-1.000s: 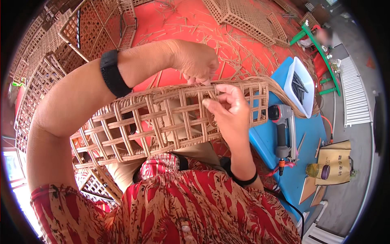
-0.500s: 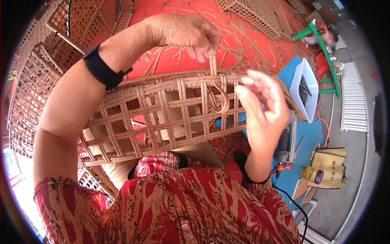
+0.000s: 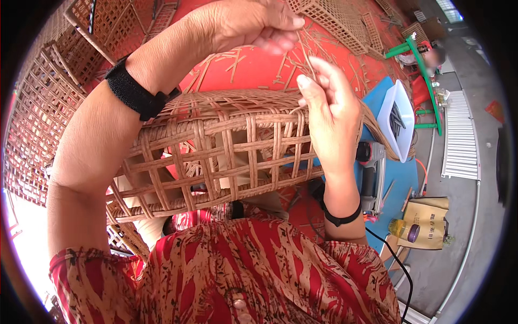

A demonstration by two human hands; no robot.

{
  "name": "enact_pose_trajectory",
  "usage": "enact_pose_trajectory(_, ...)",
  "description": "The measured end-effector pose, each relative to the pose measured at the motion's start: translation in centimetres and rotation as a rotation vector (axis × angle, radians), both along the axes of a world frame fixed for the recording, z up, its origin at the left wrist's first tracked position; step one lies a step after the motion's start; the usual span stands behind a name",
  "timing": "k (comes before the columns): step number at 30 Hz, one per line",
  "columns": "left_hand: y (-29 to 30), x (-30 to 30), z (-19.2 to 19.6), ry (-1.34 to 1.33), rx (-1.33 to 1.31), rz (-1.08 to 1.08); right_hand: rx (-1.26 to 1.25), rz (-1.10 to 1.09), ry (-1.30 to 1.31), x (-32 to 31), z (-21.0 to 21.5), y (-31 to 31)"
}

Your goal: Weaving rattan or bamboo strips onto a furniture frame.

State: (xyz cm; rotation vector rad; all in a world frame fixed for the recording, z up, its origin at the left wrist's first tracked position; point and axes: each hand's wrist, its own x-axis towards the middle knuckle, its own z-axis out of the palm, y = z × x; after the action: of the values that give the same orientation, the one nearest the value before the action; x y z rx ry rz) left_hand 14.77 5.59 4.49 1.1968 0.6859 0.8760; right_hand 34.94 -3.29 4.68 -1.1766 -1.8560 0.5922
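Note:
A brown woven wicker basket (image 3: 216, 127) with an open lattice side lies across my lap, its corded edge toward the top. Beyond this edge, my left hand (image 3: 253, 26) is raised with thumb and fingers closed on a thin wicker strip (image 3: 306, 53). The strip runs down from there to my right hand (image 3: 333, 110), which has it between thumb and forefinger at the basket's right end. My right palm partly hides that end of the weave. Where the strip's lower end meets the basket is hard to make out.
Finished-looking lattice panels (image 3: 38, 116) stand at the left. Another wicker basket (image 3: 337, 24) lies beyond, among scattered strips on red sheeting. At right are a white tray (image 3: 389, 129) of dark pieces, a power tool (image 3: 370, 167) on a blue surface, a tan bag (image 3: 431, 216) and a green frame (image 3: 431, 89).
My left hand has moved up and away, and the strip's loop at the basket's front is gone. My right hand has shifted up and closed on the strip. The basket has tilted slightly.

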Motion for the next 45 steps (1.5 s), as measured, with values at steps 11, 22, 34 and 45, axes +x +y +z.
enact_pose_trajectory(11,-2.4,1.6,-0.9,0.392,-0.041,-0.336,0.150,-0.178,-0.213,3.0,3.8,-2.9)
enact_pose_trajectory(22,-2.7,2.3,-0.9,0.563,0.069,-0.460,-0.102,0.080,-0.546,3.2,5.9,-1.6)
enact_pose_trajectory(34,-3.0,2.2,-0.7,0.596,0.115,-0.455,-0.062,0.157,-0.707,2.2,6.0,-0.9)
enact_pose_trajectory(45,-3.0,2.4,-1.0,0.635,0.187,-0.497,0.095,0.248,-0.757,1.7,4.4,-0.6)
